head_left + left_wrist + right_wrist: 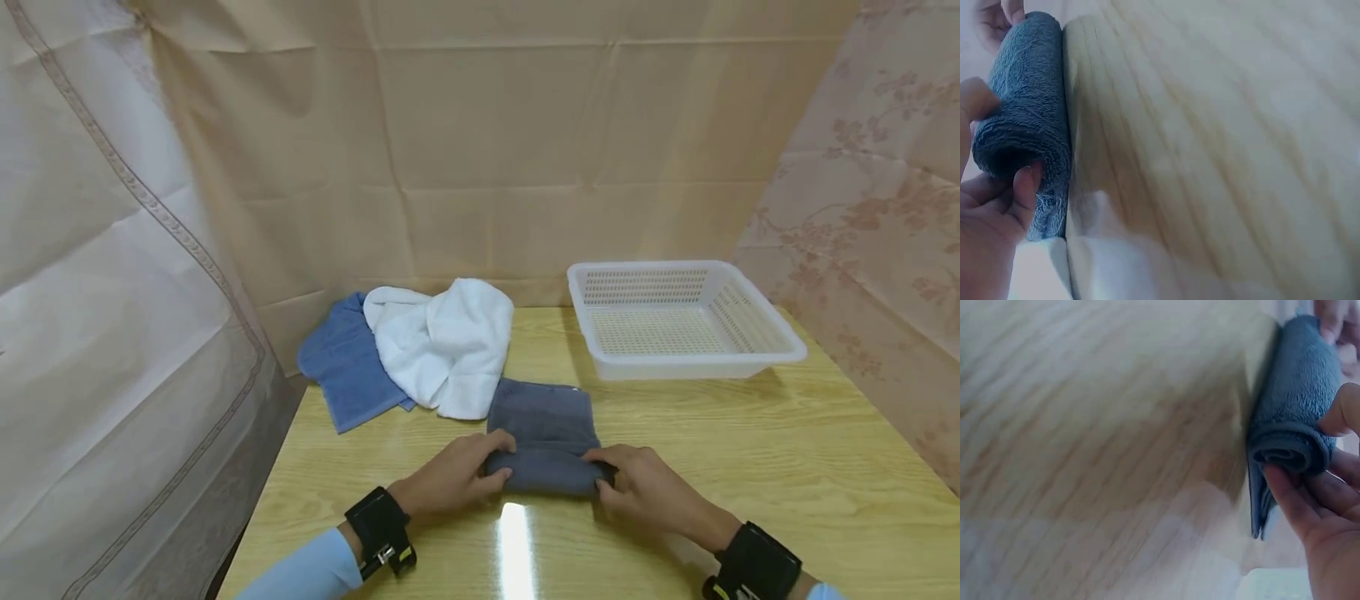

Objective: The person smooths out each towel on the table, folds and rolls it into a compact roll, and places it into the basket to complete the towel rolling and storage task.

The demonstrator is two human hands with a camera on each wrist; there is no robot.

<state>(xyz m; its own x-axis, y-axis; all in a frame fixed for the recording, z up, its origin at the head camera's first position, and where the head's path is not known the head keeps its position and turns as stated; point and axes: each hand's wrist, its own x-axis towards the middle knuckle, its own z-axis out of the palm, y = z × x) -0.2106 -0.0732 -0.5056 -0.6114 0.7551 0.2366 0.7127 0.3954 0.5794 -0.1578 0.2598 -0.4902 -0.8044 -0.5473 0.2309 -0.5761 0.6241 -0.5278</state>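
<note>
A dark grey towel lies on the table, its near part rolled into a thick cylinder and its far part flat. My left hand grips the left end of the roll, thumb at the spiral opening and fingers over the top. At the other end my right hand pinches the roll the same way. In the right wrist view the towel roll shows its coiled layers, with the flat folded layers beneath. The left wrist view shows a wider hollow in that end of the towel roll.
Beyond the left hand lie a crumpled white towel and a blue towel partly under it. A white plastic basket with slotted walls stands at the back right of the wooden table. Beige cloth hangs behind.
</note>
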